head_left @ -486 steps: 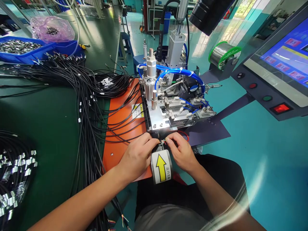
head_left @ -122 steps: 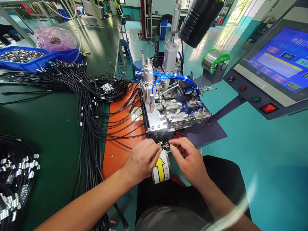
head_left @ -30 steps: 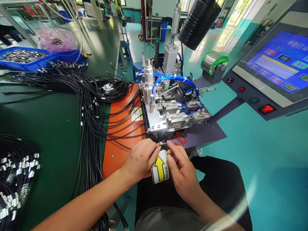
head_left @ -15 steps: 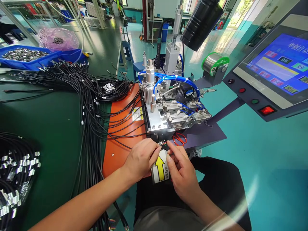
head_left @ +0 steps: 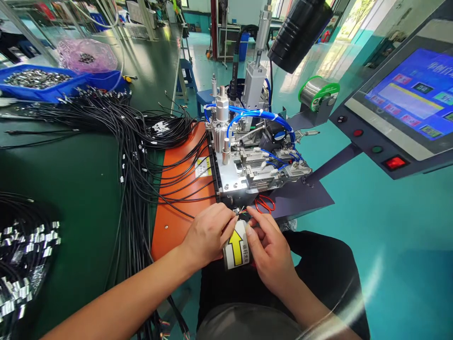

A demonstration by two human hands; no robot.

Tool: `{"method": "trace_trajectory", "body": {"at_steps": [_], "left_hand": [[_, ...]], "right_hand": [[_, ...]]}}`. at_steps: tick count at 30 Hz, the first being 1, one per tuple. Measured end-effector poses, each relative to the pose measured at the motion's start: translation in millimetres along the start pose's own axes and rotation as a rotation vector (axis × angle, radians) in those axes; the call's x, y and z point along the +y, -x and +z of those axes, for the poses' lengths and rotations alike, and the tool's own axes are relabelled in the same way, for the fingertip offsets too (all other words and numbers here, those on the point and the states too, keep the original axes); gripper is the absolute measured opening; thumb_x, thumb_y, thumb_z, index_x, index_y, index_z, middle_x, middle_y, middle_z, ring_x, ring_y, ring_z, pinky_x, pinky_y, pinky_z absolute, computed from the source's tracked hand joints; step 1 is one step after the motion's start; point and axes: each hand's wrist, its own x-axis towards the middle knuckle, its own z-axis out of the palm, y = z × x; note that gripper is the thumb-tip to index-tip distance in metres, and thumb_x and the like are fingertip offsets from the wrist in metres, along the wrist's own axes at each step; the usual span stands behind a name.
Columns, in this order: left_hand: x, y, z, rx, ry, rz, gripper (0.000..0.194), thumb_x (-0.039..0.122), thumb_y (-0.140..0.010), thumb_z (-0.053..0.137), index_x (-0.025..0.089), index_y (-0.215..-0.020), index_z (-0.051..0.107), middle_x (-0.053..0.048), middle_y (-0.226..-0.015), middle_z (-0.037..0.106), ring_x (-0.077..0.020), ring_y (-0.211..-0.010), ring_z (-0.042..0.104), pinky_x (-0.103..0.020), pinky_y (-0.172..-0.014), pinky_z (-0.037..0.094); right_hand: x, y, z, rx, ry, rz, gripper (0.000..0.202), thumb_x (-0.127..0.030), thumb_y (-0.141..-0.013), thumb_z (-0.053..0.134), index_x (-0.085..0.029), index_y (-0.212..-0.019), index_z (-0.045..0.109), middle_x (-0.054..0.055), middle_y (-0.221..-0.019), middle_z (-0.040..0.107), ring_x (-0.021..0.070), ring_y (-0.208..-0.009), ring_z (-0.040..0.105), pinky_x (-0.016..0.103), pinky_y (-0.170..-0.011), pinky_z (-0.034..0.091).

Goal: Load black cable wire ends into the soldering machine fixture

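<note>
- Pinching 1 bunch of fine coloured wire ends [head_left: 242, 211] w/ L hand [head_left: 208, 233], thumb + index pressed tog.; too small to count strands.
- Holding R hand [head_left: 272, 250] w/ index + thumb apart, other fingers part-curled; index tip right by wires, can't tell if touching.
- Wires located btwn both hands, just in front of 1 machine [head_left: 230, 175], nr 1 white-labelled cylinder [head_left: 236, 246] w/ 1 yellow arrow.
- R thumb at cyl. edge; contact unclear.
- Beside machine: 1 orange plate [head_left: 171, 240], 1 warning label [head_left: 203, 166], 1 red wire loop [head_left: 264, 204].
- On green table [head_left: 88, 203]: black cables [head_left: 132, 208], too many to count; 2 blue trays, 1 (larger) [head_left: 33, 93] full of small metal pcs, 1 (smaller) [head_left: 116, 81]; 1 pink plastic bag [head_left: 87, 55].
- To R: 1 green-rimmed spool [head_left: 314, 91], 1 display [head_left: 406, 94] w/ 1 red button [head_left: 358, 133], 1 green button [head_left: 377, 149], 1 lit red switch [head_left: 395, 163].
</note>
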Motion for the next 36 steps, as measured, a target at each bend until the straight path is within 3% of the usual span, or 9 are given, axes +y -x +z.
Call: {"method": "trace_trajectory", "body": {"at_steps": [5, 10, 16, 24, 36], "left_hand": [[-0.2, -0.2, 0.3, -0.005, -0.011, -0.001, 0.023, 0.024, -0.097, 0.046, 0.016, -0.081, 0.061, -0.002, -0.072, 0.054, -0.0161, -0.069, 0.049, -0.030, -0.066, 0.040], [0.1, -0.3, 0.5, 0.001, -0.026, -0.001, 0.023, 0.025, -0.097, 0.046, 0.017, -0.081, 0.061, -0.002, -0.072, 0.055, -0.0162, -0.069, 0.050, -0.030, -0.065, 0.041], [-0.6, 0.9, 0.2, -0.004, -0.027, -0.008, 0.022, 0.025, -0.097, 0.045, 0.018, -0.081, 0.059, -0.002, -0.072, 0.054, -0.0160, -0.068, 0.050, -0.030, -0.065, 0.041], [-0.7, 0.3, 0.7, 0.018, -0.026, -0.005, 0.021, 0.025, -0.096, 0.046, 0.017, -0.081, 0.060, -0.002, -0.072, 0.056, -0.0155, -0.068, 0.052, -0.029, -0.064, 0.042], [-0.2, -0.4, 0.5, 0.032, -0.055, 0.012, 0.023, 0.026, -0.097, 0.045, 0.019, -0.081, 0.060, -0.002, -0.071, 0.056, -0.0153, -0.067, 0.052, -0.029, -0.064, 0.042]], "right_hand": [[-2.1, 0.6, 0.8, 0.021, 0.019, -0.034, 0.037, -0.028, -0.094, 0.051, -0.024, -0.131, 0.058, 0.006, -0.102, 0.057, 0.0136, -0.070, 0.060, 0.026, -0.063, 0.053], [-1.9, -8.3, 2.7, 0.113, -0.033, 0.012, 0.022, -0.028, -0.090, 0.058, -0.022, -0.107, 0.069, 0.006, -0.098, 0.062, 0.0150, -0.073, 0.061, 0.027, -0.066, 0.053], [-3.7, -23.6, 6.1, 0.164, -0.044, 0.093, 0.013, -0.030, -0.084, 0.065, -0.019, -0.089, 0.070, 0.004, -0.086, 0.062, 0.0136, -0.065, 0.059, 0.027, -0.061, 0.052], [-1.9, -17.9, 7.8, 0.325, 0.194, -0.091, 0.020, -0.025, -0.086, 0.062, -0.022, -0.104, 0.070, 0.003, -0.093, 0.057, 0.0109, -0.061, 0.054, 0.025, -0.056, 0.050], [0.9, -11.4, 8.9, 0.289, 0.256, -0.213, 0.023, -0.023, -0.091, 0.057, -0.023, -0.108, 0.072, 0.005, -0.096, 0.060, 0.0145, -0.071, 0.061, 0.028, -0.064, 0.053]]}}
